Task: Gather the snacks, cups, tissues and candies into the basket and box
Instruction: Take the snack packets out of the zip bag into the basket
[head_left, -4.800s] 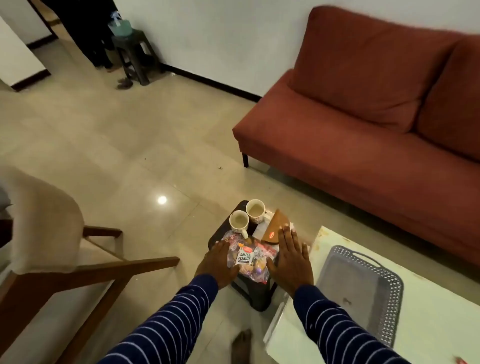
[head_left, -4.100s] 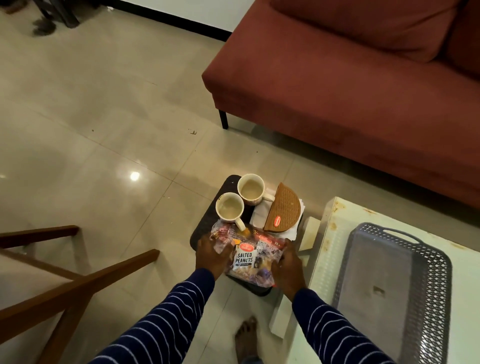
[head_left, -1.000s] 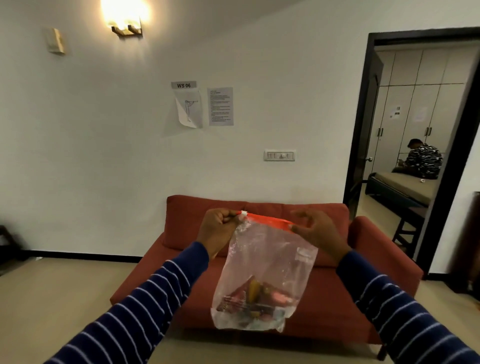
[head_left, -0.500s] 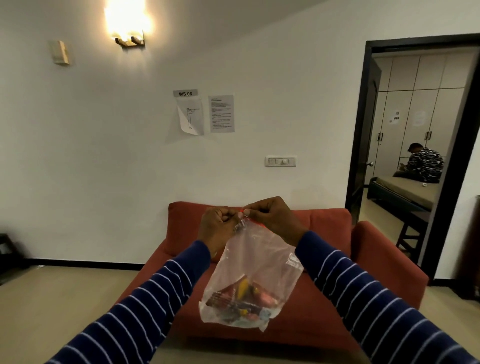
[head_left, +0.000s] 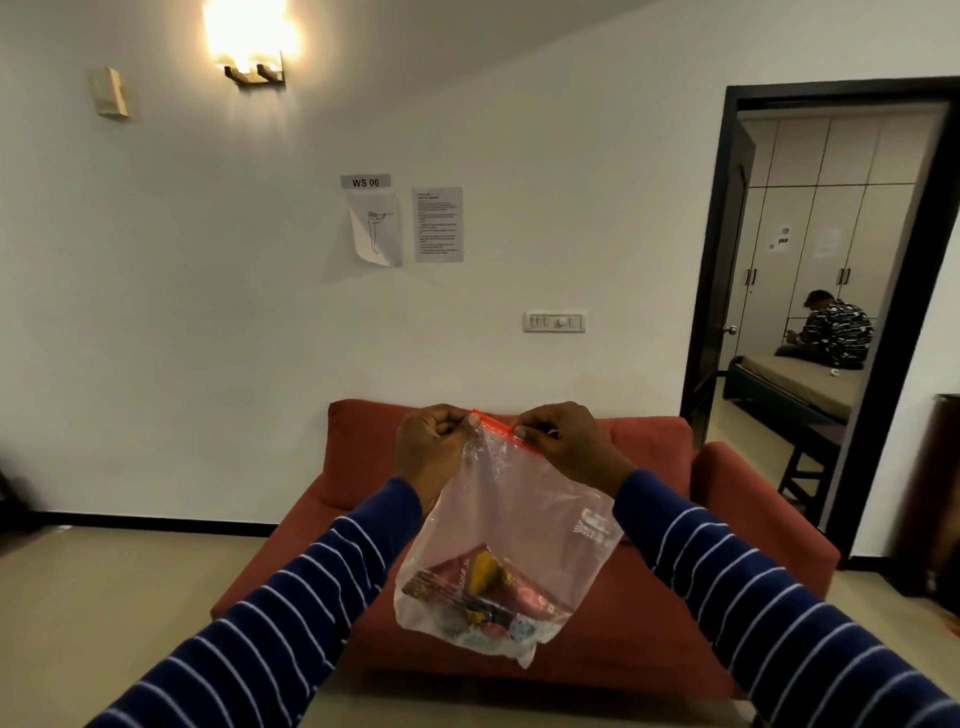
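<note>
A clear zip bag (head_left: 511, 525) with a red seal strip hangs in the air in front of me, and several snack and candy packets (head_left: 478, 597) lie heaped in its bottom. My left hand (head_left: 434, 449) pinches the left end of the red strip. My right hand (head_left: 563, 439) pinches the strip a little further right, so a short stretch of red shows between the two hands. The basket, box, cups and tissues are out of view.
A red sofa (head_left: 519, 597) stands against the white wall straight ahead, beyond the bag. An open doorway (head_left: 810, 322) at the right leads to a room where a person (head_left: 836, 330) sits on a bed. A dark cabinet (head_left: 935, 499) stands at far right.
Over the last second my right hand slid left along the red strip to meet my left hand, then drew a little to the right again. The bag stays lifted before me.
</note>
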